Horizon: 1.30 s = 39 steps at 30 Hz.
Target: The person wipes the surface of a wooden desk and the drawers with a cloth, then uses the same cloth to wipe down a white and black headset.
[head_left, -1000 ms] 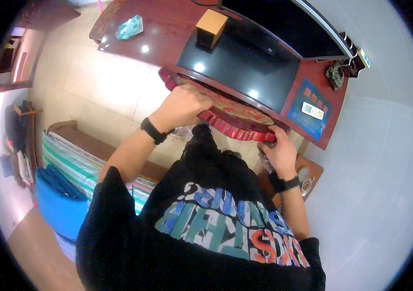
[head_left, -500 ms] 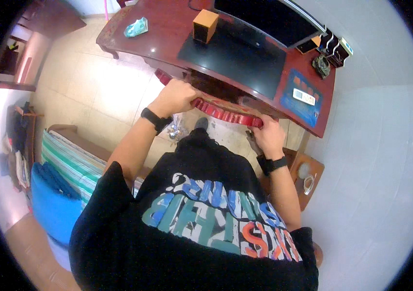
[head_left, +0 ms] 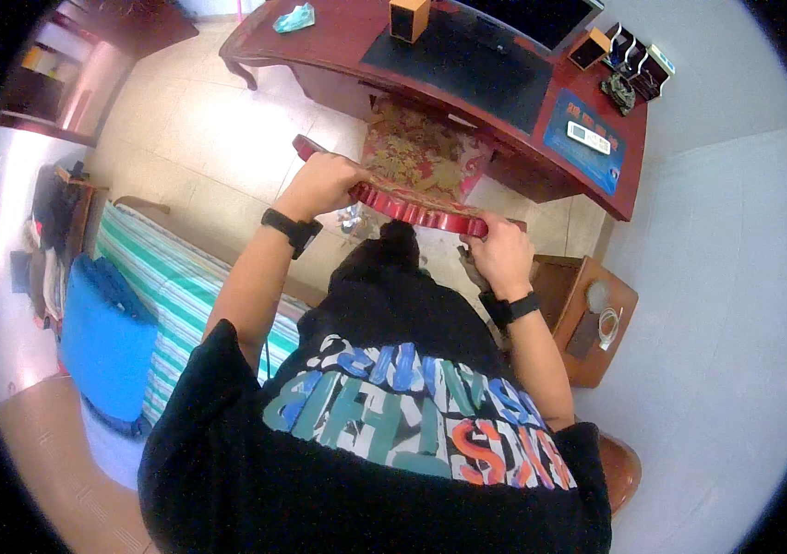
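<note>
Left grip [head_left: 327, 185], right grip [head_left: 504, 256], chairback [head_left: 414, 211], slanting crosswise

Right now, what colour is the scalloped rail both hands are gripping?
The scalloped rail is glossy red; it shows best in the head view.

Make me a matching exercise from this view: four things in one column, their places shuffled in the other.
Things
1. Carved red wooden chair back
2. White oblong remote control
3. Crumpled teal plastic packet
4. White coiled cable

Places
A. On a flat blue mat
B. On a brown wooden cabinet
C. Held by left hand and right hand
D. Toward the left end of the glossy red-brown desk

Pairs: 1-C, 2-A, 3-D, 4-B
</note>
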Each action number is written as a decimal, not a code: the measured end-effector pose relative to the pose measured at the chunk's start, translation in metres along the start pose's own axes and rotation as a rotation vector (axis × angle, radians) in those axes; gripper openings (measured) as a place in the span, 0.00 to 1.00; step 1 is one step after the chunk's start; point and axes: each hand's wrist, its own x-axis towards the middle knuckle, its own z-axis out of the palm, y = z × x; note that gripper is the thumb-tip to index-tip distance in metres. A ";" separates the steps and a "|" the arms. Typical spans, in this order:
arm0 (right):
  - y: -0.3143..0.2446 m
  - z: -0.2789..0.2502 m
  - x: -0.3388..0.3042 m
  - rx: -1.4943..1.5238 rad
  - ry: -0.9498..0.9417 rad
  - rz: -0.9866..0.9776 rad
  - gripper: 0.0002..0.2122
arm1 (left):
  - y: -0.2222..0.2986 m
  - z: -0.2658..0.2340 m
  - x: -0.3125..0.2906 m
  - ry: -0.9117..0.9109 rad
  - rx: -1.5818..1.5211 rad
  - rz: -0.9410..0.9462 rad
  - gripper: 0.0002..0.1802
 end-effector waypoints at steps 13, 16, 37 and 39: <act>-0.012 0.016 -0.091 0.054 -0.085 0.001 0.14 | 0.047 -0.008 -0.081 -0.089 -0.011 0.034 0.07; -0.005 0.016 -0.101 0.008 -0.042 -0.003 0.18 | 0.062 -0.018 -0.084 -0.179 0.003 0.065 0.07; -0.031 0.034 -0.149 -0.207 0.319 0.454 0.32 | -0.064 -0.046 -0.076 -0.600 -0.266 0.577 0.40; -0.033 0.051 -0.170 0.000 0.501 0.739 0.31 | -0.097 -0.036 -0.079 -0.650 -0.206 0.625 0.43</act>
